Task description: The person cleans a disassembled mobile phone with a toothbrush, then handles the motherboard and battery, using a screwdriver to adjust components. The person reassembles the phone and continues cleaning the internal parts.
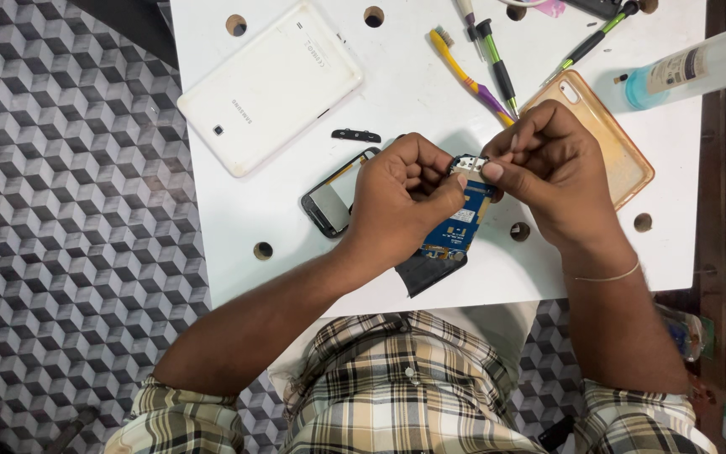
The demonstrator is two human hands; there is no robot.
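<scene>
The blue circuit board [461, 220] is lifted just above the white desk [430, 84], the left hand [401, 197] closed around its side to steady it while the right hand [552, 164] pinches its top edge, with a dark phone frame [329, 197] just left of the board and a clear orange case [623, 155] to its right.

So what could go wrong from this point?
Both hands, left and right, pinch the blue circuit board above the table's front edge; a slip might drop it to the floor. The small black part lies loose nearby and could get brushed away.
</scene>
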